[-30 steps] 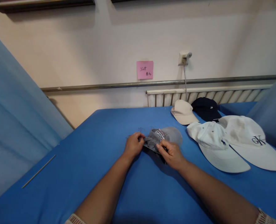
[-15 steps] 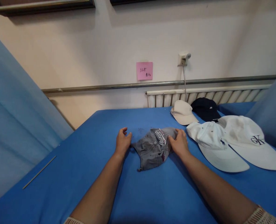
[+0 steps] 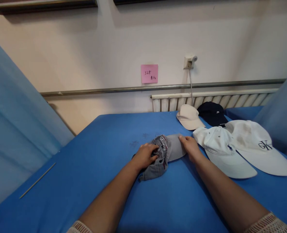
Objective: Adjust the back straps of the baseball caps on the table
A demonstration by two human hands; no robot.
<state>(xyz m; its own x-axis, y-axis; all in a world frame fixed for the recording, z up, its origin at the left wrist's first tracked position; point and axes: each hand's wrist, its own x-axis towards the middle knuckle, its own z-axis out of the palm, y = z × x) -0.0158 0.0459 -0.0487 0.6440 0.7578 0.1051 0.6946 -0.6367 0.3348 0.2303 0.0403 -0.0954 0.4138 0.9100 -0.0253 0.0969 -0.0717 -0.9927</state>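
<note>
Right now, a grey baseball cap (image 3: 155, 170) lies near the middle of the blue-covered table (image 3: 85, 187), its crown slumped and creased on the left and its brim pointing right. White lettering curves across the front of the crown. The left hand (image 3: 144, 158) rests on the crown, fingers half curled with a gap between thumb and forefinger; whether they pinch the cloth I cannot tell. The right hand (image 3: 190, 148) is closed on the outer edge of the brim, thumb on top, the other fingers mostly hidden. Just beyond that hand sits a white cap with a small dark emblem (image 3: 217, 144), overlapping a larger white cap with dark letters (image 3: 252, 136). Behind them, a beige cap (image 3: 189, 116) and a navy cap (image 3: 212, 113) sit side by side near the radiator (image 3: 213, 97). Well apart, toward the table's left edge, lies a thin stick (image 3: 38, 180). On the wall, a pink sticky note (image 3: 149, 73) hangs above a metal rail (image 3: 109, 90), with a socket (image 3: 189, 62) to its right.
</note>
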